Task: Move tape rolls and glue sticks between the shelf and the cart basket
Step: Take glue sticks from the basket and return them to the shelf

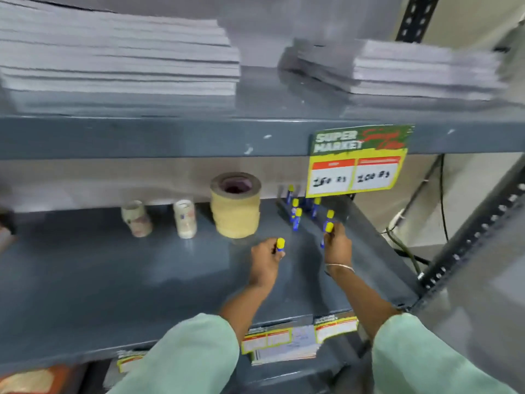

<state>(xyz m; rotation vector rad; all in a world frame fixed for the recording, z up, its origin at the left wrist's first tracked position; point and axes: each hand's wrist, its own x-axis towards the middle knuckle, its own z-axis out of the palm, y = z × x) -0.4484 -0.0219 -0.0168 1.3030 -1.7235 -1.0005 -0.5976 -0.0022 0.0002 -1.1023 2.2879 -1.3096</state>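
Both hands reach onto the grey shelf (113,265). My left hand (264,260) is closed around a blue glue stick with a yellow cap (280,244), held upright. My right hand (338,245) grips another blue and yellow glue stick (328,230). Several more glue sticks (297,214) stand upright at the back right of the shelf. A stack of tan tape rolls (235,206) stands behind my left hand, and two smaller pale tape stacks (136,218) (185,218) stand further left. The cart basket is out of view.
A price tag (358,160) hangs from the upper shelf edge above the glue sticks. Stacks of grey paper pads (119,58) lie on the upper shelf. A perforated metal upright (468,237) and cables border the right side. More price labels (298,336) line the front edge.
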